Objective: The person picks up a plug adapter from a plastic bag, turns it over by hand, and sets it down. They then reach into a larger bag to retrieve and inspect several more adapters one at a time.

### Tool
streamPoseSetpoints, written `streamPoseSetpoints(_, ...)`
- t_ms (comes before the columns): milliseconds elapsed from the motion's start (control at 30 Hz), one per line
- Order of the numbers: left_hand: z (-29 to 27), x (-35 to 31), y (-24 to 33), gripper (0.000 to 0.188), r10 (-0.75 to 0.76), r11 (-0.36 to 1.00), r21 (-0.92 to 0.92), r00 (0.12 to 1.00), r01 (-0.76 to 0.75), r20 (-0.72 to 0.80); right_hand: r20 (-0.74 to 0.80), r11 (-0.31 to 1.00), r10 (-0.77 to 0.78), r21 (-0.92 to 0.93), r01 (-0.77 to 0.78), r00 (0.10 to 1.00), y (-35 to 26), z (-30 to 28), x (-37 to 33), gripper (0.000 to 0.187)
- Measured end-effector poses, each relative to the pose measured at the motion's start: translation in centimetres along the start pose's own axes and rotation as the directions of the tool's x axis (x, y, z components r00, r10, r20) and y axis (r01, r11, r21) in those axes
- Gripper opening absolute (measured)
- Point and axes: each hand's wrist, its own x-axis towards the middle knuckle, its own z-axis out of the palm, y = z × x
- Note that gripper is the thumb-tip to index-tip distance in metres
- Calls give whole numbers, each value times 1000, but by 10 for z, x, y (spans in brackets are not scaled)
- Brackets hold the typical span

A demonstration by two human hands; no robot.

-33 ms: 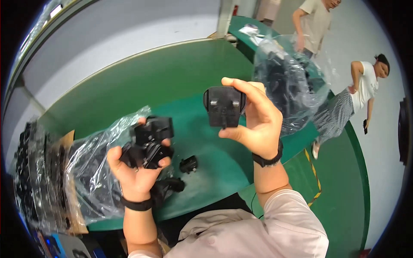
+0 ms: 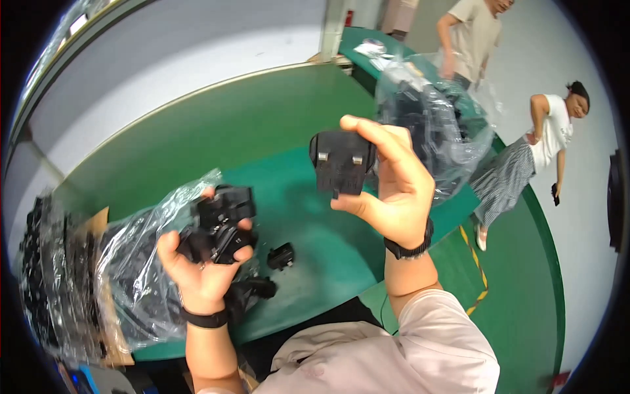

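I see the right hand (image 2: 397,190) pinching a black, boxy plastic plug adapter (image 2: 341,172) with metal pins (image 2: 357,159), thumb at its lower end and forefinger at its upper, held above the green tabletop (image 2: 328,262). I judge it light, stiff and a little slick, best taken by its edges, clear of the pins. The left hand (image 2: 205,282) cradles several similar black plastic pieces (image 2: 226,205), which could slide apart.

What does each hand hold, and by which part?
The right hand pinches a black plug by opposite edges; the left hand holds black pieces, contact points unclear.
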Motion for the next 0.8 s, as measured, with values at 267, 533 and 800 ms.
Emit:
streamPoseSetpoints(267,1,15,-10,70,-49,998,-24,999,49,15,-414,496,-7,-792,-356,910,39,-118,64,64)
streamPoseSetpoints(533,6,16,-14,73,12,997,70,1000,-13,23,-407,795,-116,-584,-161,906,23,-69,46,31)
streamPoseSetpoints(800,14,10,-14,86,-31,899,438,998,6,51,657,997,-31,77,-26,753,10,45,18,73)
